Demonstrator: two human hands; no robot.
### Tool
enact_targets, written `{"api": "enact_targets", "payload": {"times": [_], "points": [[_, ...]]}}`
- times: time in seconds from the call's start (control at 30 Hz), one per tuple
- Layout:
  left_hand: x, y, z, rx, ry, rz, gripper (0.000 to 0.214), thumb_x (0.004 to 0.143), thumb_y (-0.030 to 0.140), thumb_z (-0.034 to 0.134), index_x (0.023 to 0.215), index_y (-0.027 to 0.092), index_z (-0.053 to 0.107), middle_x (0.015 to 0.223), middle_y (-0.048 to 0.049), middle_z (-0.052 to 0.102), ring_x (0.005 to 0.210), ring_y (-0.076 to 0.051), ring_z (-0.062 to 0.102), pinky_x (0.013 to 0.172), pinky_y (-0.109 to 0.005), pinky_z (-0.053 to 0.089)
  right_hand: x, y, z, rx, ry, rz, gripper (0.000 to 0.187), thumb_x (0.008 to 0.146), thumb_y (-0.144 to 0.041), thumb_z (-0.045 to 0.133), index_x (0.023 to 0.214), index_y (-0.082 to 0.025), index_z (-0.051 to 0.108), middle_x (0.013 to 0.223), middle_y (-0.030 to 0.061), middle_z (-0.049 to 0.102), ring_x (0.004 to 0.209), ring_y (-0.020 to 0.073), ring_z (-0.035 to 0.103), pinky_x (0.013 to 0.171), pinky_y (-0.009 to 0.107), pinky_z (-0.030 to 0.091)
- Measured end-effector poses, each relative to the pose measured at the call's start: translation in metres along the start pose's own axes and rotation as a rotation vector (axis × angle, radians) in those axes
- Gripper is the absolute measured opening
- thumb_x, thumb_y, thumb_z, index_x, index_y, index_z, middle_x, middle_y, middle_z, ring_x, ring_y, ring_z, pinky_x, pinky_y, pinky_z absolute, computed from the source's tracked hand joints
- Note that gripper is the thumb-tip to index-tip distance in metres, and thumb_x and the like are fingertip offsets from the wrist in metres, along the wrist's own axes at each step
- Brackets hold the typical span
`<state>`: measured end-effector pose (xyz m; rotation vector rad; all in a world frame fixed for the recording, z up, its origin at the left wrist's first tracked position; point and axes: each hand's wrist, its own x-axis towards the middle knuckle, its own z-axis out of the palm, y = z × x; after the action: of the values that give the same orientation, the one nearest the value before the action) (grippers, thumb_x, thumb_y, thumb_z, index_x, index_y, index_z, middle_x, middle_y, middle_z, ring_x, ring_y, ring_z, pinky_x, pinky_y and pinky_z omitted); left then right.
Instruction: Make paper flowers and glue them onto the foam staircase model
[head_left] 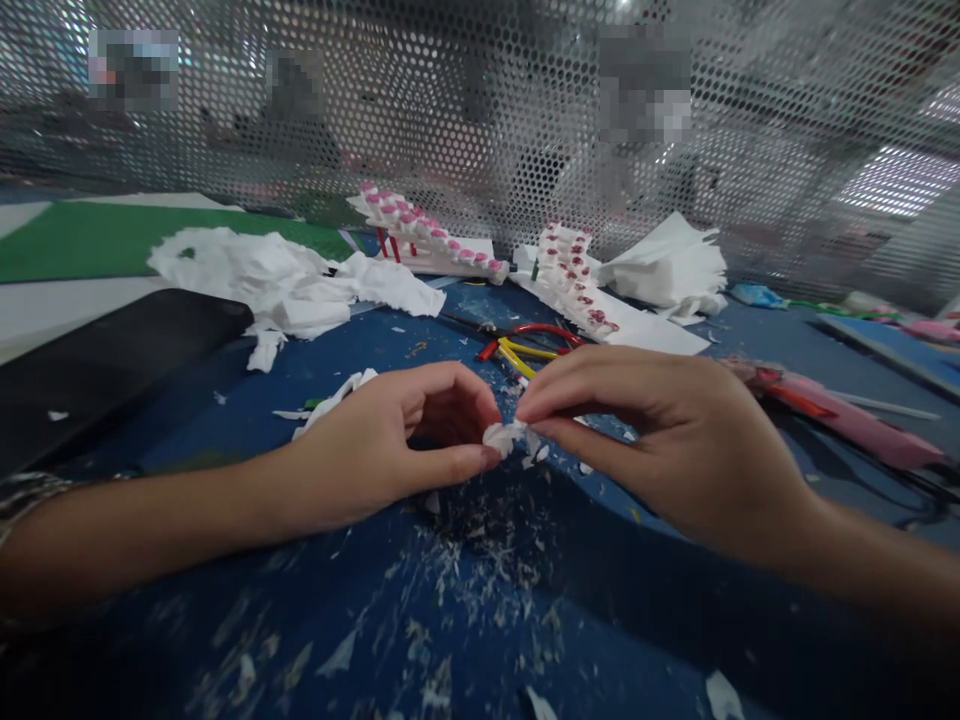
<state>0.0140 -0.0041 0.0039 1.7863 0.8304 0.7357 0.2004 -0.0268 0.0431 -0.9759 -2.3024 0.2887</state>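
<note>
Between both hands is a small crumpled piece of white paper (501, 437), which looks like tissue. The thumb and fingers of my left hand (405, 430) pinch its left end. On its right end, the fingertips of my right hand (675, 440) are closed in a pinch. The hands are a short way above the blue tabletop (360, 350). Just beyond them lie pliers with red and yellow handles (529, 345). A twisted white strip (334, 405) shows behind my left hand, partly hidden by it.
White crumpled paper (262, 280) and a black phone-like slab (120, 350) lie left. Racks of pink-tipped pieces (431, 230) and dark red-tipped pieces (574, 275) stand at the back, before a perforated metal screen (450, 100). A pink tool (862, 420) lies right. Paper scraps (480, 570) litter the front.
</note>
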Motion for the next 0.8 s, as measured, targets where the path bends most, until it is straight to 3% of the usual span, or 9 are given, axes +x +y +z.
{"api": "enact_targets", "payload": {"times": [0.2, 0.37, 0.8], "points": [[0.0004, -0.0012, 0.0, -0.037, 0.023, -0.039, 0.014, 0.069, 0.027, 0.062, 0.079, 0.019, 0.055, 0.074, 0.0024, 0.063, 0.071, -0.011, 0.061, 0.063, -0.017, 0.049, -0.0005, -0.001, -0.0004, -0.027, -0.035, -0.023, 0.013, 0.076, -0.015, 0.054, 0.078, -0.021, 0.065, 0.082, -0.001, 0.067, 0.077, 0.01, 0.061, 0.068, 0.02, 0.047], [0.0022, -0.0016, -0.0017, -0.108, 0.049, -0.059, 0.014, 0.069, 0.026, 0.063, 0.079, 0.02, 0.056, 0.073, 0.0029, 0.063, 0.071, -0.011, 0.061, 0.062, -0.016, 0.048, -0.0013, -0.0033, -0.0011, -0.056, -0.013, -0.038, 0.013, 0.074, -0.013, 0.056, 0.078, -0.019, 0.066, 0.08, 0.0001, 0.067, 0.077, 0.0097, 0.06, 0.067, 0.019, 0.047], [0.0035, 0.0001, -0.0036, -0.19, 0.108, -0.076, 0.013, 0.067, 0.025, 0.064, 0.072, 0.019, 0.054, 0.066, 0.0043, 0.062, 0.065, -0.01, 0.06, 0.059, -0.016, 0.047, -0.0019, -0.0019, 0.003, 0.026, -0.02, 0.067, 0.013, 0.076, -0.015, 0.054, 0.078, -0.02, 0.066, 0.081, 0.0, 0.066, 0.075, 0.0101, 0.06, 0.066, 0.021, 0.047]]}}
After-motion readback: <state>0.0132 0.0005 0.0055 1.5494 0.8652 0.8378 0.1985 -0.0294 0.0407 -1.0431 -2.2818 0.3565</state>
